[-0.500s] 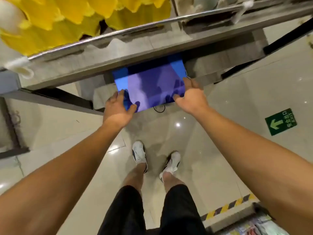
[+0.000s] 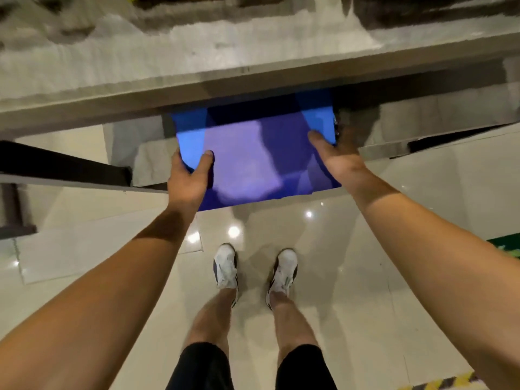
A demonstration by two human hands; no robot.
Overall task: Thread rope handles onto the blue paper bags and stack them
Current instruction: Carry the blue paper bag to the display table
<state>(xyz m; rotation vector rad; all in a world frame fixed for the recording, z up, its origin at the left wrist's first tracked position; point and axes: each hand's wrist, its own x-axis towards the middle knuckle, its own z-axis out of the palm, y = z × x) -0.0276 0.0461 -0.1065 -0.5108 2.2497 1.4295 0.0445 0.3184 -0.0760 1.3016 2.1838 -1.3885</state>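
A grey table (image 2: 197,71) edge is seen across the top, w/ a lower shelf (image 2: 422,122) beneath. A flat blue paper bag (image 2: 253,156) is held partly under the table edge, over the floor. It's gripped at its left edge by the left hand (image 2: 188,181), thumb on top; the right hand (image 2: 337,156) is pressed on its right edge, fingers hidden. No rope handle can be made out. Step is judged as stacking/placing; next move probably calls for sliding it level onto the shelf.

Blue bag (image 2: 253,153) (white shoes (image 2: 225,266))
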